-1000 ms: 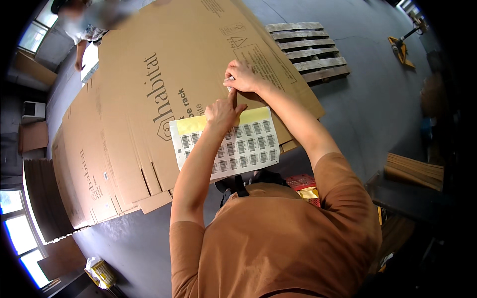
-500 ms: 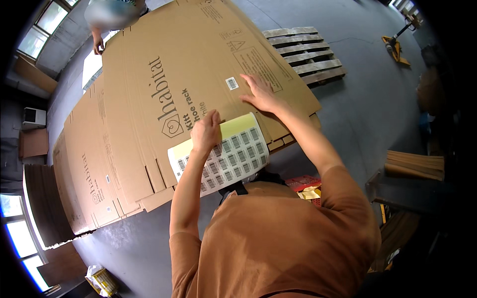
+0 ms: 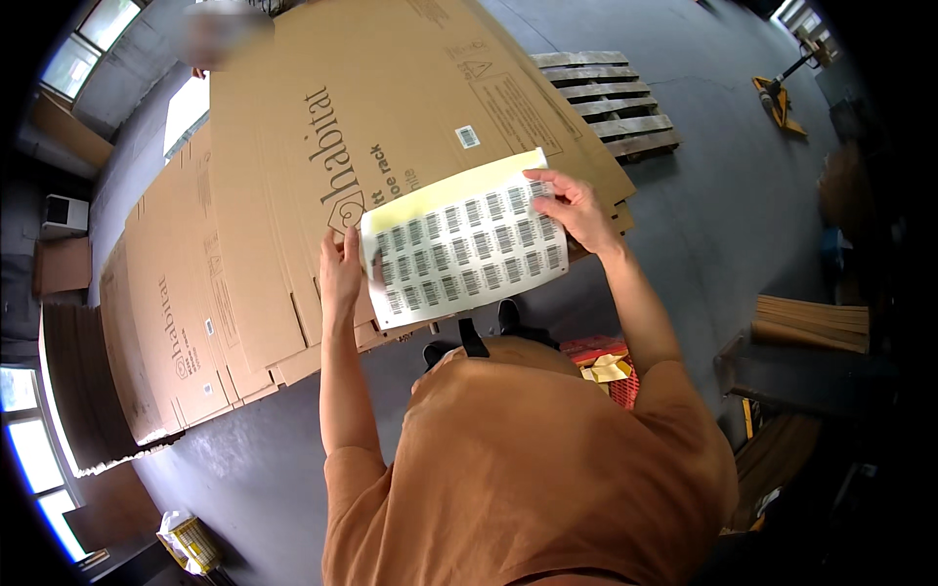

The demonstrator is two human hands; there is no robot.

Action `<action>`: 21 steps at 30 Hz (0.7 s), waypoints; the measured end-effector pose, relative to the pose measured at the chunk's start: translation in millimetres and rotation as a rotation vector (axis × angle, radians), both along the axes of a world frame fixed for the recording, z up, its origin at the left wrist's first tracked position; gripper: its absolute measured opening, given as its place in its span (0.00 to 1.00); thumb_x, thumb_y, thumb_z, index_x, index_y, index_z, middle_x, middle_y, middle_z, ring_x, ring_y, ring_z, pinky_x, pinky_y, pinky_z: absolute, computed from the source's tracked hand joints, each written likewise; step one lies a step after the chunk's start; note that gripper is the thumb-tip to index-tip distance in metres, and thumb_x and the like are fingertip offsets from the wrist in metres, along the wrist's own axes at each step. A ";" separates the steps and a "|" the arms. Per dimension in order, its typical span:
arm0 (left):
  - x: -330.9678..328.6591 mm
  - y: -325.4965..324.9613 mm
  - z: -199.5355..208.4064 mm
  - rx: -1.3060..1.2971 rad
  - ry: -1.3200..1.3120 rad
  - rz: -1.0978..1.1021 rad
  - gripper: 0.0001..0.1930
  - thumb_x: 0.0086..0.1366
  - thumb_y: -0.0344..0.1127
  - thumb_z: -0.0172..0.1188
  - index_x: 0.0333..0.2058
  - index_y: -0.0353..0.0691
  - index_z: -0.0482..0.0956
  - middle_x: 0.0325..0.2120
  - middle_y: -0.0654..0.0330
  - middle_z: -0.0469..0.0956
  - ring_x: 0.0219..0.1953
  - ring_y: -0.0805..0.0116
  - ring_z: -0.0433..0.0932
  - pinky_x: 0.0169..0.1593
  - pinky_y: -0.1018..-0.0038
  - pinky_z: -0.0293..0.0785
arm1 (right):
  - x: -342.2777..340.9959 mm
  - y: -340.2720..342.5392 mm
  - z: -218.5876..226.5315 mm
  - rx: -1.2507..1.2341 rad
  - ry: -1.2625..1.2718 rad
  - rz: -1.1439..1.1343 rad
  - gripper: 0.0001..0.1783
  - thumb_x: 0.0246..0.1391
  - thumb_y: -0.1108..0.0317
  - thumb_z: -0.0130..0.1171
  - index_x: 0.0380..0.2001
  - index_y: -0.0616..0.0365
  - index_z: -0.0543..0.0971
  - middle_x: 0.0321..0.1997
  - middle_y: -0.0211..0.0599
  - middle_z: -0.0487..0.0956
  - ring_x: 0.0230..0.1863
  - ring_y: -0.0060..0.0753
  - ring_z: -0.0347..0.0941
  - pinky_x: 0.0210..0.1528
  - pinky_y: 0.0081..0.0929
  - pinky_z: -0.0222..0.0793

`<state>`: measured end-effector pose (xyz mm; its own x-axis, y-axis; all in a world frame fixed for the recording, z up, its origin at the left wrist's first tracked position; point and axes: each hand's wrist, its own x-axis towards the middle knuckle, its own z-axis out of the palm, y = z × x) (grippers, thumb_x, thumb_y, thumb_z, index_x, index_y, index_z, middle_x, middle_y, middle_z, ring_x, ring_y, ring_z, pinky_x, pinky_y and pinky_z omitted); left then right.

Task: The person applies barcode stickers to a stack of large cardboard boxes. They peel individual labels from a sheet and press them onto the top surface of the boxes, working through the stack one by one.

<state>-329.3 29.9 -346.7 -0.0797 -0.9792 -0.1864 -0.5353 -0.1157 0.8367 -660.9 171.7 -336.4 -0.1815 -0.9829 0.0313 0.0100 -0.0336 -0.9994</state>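
Observation:
A white sheet of barcode labels (image 3: 459, 249) with a yellow strip along its far edge is held up over the near side of the stacked flat cardboard boxes (image 3: 264, 127). My right hand (image 3: 581, 215) pinches the sheet's far right corner between thumb and fingers. My left hand (image 3: 340, 273) is at the sheet's left edge, fingers stretched out and slightly apart; whether it touches the edge is unclear. Beyond the sheet, a single white barcode label (image 3: 468, 136) sticks to the top cardboard, beside printed text.
Another person (image 3: 220, 34) stands at the far left end of the stack. A wooden pallet (image 3: 611, 103) lies on the floor beyond it, and a yellow pallet jack (image 3: 779, 103) farther right. A red basket (image 3: 623, 386) is by my right side. More cardboard (image 3: 811, 322) sits at the right.
The label sheet has risen and shifted right. My right hand has moved from the cardboard to its corner. My left hand has let go of the yellow strip and moved to the left edge.

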 end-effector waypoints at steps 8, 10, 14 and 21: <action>14.5 24.8 3.7 0.320 0.559 -0.136 0.41 0.59 0.27 0.66 0.68 0.40 0.52 0.37 0.58 0.80 0.38 0.74 0.76 0.42 0.75 0.74 | -23.2 27.8 5.6 0.046 -0.070 -0.049 0.26 0.57 0.79 0.57 0.60 0.60 0.71 0.43 0.35 0.81 0.41 0.18 0.74 0.46 0.18 0.71; 6.3 36.0 22.8 0.197 0.660 -0.235 0.43 0.58 0.22 0.64 0.68 0.42 0.50 0.41 0.56 0.80 0.43 0.71 0.77 0.48 0.73 0.74 | -23.2 33.6 10.4 0.059 -0.028 -0.057 0.26 0.57 0.79 0.58 0.60 0.61 0.71 0.43 0.35 0.81 0.41 0.18 0.74 0.47 0.19 0.71; 8.4 36.6 45.4 0.077 0.635 -0.338 0.47 0.55 0.15 0.62 0.70 0.46 0.48 0.45 0.55 0.78 0.49 0.68 0.77 0.56 0.68 0.74 | -19.0 44.0 21.5 0.102 0.018 -0.077 0.27 0.56 0.79 0.58 0.60 0.62 0.70 0.44 0.36 0.81 0.41 0.18 0.74 0.47 0.21 0.71; 18.5 33.3 42.3 0.041 0.420 -0.444 0.27 0.53 0.19 0.66 0.54 0.36 0.75 0.39 0.56 0.82 0.39 0.74 0.80 0.46 0.75 0.77 | -12.5 58.1 26.6 0.156 0.081 -0.108 0.21 0.56 0.80 0.59 0.54 0.65 0.74 0.42 0.33 0.81 0.41 0.18 0.75 0.47 0.19 0.71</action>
